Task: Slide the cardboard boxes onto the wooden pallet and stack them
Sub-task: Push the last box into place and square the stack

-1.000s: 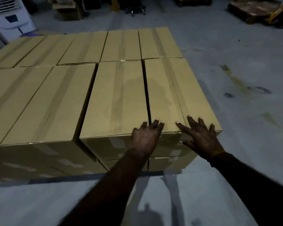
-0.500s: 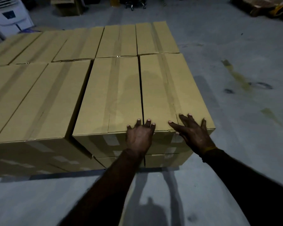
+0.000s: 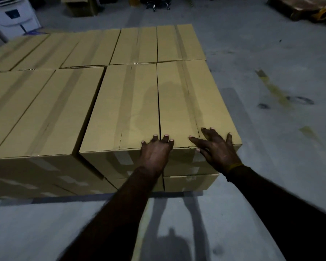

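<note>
**Both hands flat on the near edge of the stacked boxes**

The rightmost top box (image 3: 192, 102) lies at the near right corner of the stack, its long side running away from the viewer and a strip of tape along its lid. The neighbouring box (image 3: 124, 110) sits just to its left, the two touching along a thin dark seam. The right hand (image 3: 217, 149) rests over the near edge of the rightmost top box, fingers spread and straight across the lid, thumb pointing left. The left hand (image 3: 155, 153) lies across the seam at the near edge, its fingertips (image 3: 166, 136) on both lids and the fingers close together. A yellow band (image 3: 233, 166) circles the right wrist.

Beneath these two, a lower layer of boxes (image 3: 191, 182) shows at the near face. More boxes fill the stack to the left and far side, all at one height. The concrete floor (image 3: 271, 166) surrounds the stack, stained at the right. A white appliance (image 3: 9, 17) stands at the far left, and a wooden pallet (image 3: 297, 6) lies at the far right.
</note>
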Tool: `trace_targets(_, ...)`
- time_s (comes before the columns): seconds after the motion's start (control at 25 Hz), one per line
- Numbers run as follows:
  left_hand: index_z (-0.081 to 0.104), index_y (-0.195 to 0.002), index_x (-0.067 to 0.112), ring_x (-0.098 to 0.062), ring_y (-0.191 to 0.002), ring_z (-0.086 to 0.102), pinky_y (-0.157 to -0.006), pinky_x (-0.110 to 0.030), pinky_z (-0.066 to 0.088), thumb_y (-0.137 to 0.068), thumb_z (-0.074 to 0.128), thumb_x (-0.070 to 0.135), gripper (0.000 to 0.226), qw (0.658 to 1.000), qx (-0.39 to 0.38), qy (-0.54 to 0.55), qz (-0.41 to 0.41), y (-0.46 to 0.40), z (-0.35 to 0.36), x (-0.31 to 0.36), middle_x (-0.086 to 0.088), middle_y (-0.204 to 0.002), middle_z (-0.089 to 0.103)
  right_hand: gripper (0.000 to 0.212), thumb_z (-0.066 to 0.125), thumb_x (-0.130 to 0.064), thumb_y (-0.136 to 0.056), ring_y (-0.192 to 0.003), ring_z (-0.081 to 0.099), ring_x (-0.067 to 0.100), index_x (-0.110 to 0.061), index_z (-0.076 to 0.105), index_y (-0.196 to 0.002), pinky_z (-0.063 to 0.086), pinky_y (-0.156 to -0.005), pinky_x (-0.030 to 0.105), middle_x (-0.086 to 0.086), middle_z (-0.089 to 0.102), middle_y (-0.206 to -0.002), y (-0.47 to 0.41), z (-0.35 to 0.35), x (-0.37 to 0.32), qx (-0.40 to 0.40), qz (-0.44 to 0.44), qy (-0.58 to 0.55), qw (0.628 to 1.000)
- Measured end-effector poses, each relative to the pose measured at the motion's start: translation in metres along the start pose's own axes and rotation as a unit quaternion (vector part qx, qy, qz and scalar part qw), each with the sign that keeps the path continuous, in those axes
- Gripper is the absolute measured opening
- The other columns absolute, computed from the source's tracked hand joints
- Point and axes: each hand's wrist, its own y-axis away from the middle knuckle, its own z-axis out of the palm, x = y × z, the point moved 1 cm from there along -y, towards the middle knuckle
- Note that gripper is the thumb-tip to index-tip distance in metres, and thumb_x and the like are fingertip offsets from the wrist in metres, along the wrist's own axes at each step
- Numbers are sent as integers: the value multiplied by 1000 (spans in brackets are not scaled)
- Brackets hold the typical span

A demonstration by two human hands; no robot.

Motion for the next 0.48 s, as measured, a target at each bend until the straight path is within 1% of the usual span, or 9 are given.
trace_targets(0.12,29,-151,25,-30,-142,32,-109,-54,37,-97,54,11,61,1000,14,-4,17,2,-1,-4,-3,-159,28,49,44,-40,-101,-151,10,29,-53,31,-146,4,-115,67,5,19,-163,2,3,-4,4,4,2,1000)
trace_targets(0.24,23,-154,26,-27,-148,22,-117,-51,28,-94,54,2,71,1000,14,7,19,7,1,-10,-1,-163,20,50,45,-35,-102,-151,9,31,-52,31,-146,4,-115,66,7,19,-163,3,4,-7,12,14,-5,1000)
trace_targets(0.32,21,-155,26,-25,-149,20,-118,-48,26,-92,54,-3,76,1000,17,3,25,10,2,-12,-1,-163,19,51,44,-33,-103,-151,8,31,-53,29,-147,4,-115,66,7,18,-163,5,6,-8,9,21,-1,1000)
trace_targets(0.48,23,-154,26,-25,-147,25,-115,-49,30,-92,53,-3,74,999,23,9,24,7,2,-10,-1,-162,23,57,47,-26,-102,-150,11,34,-51,26,-149,6,-114,68,9,18,-163,7,8,-10,9,19,18,1000)
